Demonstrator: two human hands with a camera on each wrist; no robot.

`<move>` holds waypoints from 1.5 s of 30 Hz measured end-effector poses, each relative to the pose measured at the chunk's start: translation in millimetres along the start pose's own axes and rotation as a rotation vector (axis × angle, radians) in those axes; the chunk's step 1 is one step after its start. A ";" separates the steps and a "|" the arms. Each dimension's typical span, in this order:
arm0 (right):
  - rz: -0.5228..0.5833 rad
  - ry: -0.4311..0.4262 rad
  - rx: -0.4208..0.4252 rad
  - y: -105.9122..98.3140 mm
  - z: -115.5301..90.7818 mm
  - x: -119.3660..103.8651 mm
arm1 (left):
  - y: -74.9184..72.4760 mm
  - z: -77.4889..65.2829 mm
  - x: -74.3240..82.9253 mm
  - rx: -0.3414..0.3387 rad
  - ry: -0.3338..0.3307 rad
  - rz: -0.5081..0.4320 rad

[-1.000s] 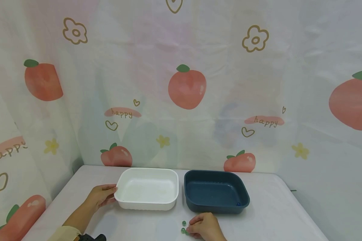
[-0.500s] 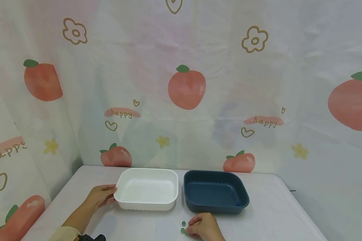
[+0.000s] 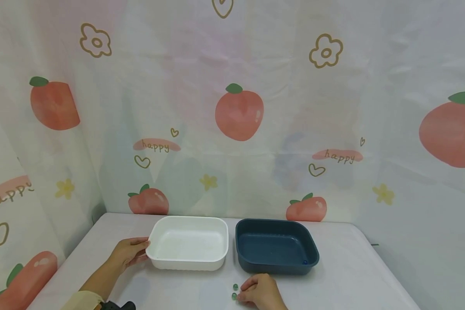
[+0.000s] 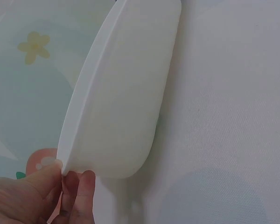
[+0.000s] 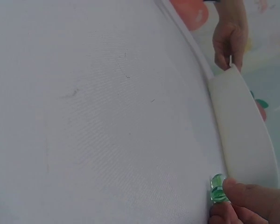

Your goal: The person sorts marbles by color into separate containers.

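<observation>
My left hand (image 3: 128, 252) pinches the left rim of a white plastic basin (image 3: 187, 263), thumb on one side and fingers beneath, as the left wrist view shows. Just in front of a dark blue basin (image 3: 277, 268), my right hand (image 3: 264, 292) is low at the tabletop with thumb and fingers curled together. In the right wrist view a green glass marble (image 5: 219, 194) sits between its thumb and fingers, partly covered. Beside the fingertips in the head view lie two green marbles, a far one (image 3: 235, 287) and a near one (image 3: 234, 296). A small blue marble (image 3: 305, 262) rests inside the dark blue basin.
Both basins stand side by side on a white-covered table (image 3: 356, 275), a narrow gap between them. Behind and to the sides hangs a printed fabric backdrop (image 3: 240, 172) with fruit and flowers. A black object (image 3: 118, 305) shows at the left wrist.
A third green marble, seen at the right fingertips one second ago, is now hidden by the fingers in the head view. Both hands and basins have otherwise stayed nearly still.
</observation>
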State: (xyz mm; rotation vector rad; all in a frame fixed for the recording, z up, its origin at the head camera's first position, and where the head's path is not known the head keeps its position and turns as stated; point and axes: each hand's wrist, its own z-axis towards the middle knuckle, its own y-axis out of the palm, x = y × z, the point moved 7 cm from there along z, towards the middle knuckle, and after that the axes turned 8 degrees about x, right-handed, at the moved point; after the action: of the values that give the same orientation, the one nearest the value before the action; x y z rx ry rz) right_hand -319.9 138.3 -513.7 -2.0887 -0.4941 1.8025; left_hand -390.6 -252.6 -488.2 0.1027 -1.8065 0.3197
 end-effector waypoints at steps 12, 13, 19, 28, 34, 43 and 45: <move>-0.022 0.027 0.013 0.9 1.6 2.7 | -0.9 1.2 -1.3 0.010 -0.009 0.003; -0.024 0.026 0.012 1.0 1.6 2.6 | -0.8 1.1 -1.1 0.008 -0.008 0.002; -0.014 0.035 0.001 -0.7 1.0 3.1 | -0.4 -0.3 -0.3 0.009 -0.002 0.013; 0.064 0.086 -0.025 -4.6 -0.6 6.3 | -0.4 -1.1 0.1 0.010 0.002 0.020; 0.086 0.154 -0.050 -5.1 -1.1 11.8 | -0.6 0.2 -1.6 0.013 0.000 0.034; 0.093 0.162 -0.102 -3.2 -5.5 0.9 | -1.8 2.0 -3.1 0.022 -0.007 0.042; 0.088 0.136 -0.110 -3.1 -6.5 -5.0 | -1.5 2.4 -3.4 0.020 -0.006 0.040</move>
State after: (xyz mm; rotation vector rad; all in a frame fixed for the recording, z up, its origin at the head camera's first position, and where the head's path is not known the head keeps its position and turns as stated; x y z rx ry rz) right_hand -314.3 138.5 -507.0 -2.3228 -0.4824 1.6999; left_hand -391.6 -255.1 -491.7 0.0816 -1.8134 0.3660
